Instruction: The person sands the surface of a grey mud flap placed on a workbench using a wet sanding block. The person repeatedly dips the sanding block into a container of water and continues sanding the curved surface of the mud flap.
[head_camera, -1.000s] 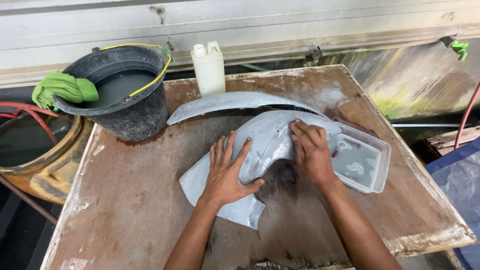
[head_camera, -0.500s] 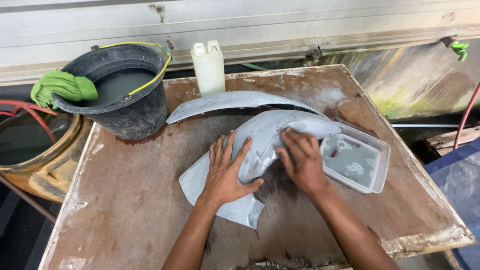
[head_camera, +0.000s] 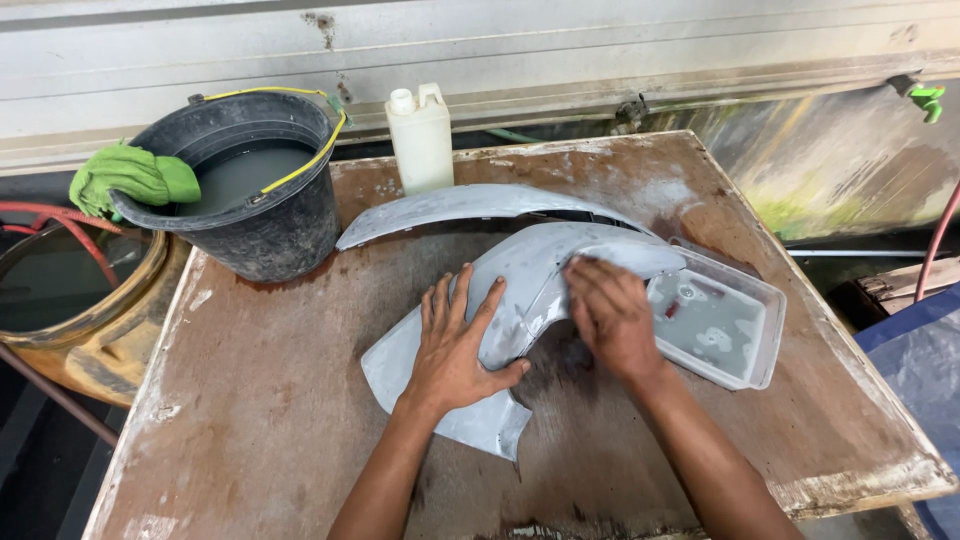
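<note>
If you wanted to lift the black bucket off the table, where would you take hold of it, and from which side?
Probably by the yellow-sleeved wire handle, reaching down from above. The black bucket stands upright holding grey water, so a level lift suits it. The handle lies across the rim on the side nearer the white jug; the far rim carries a green cloth.

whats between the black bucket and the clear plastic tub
In the head view, two grey curved panels lie between the black bucket and the clear plastic tub: a narrow one and the wider one under both hands.
</note>
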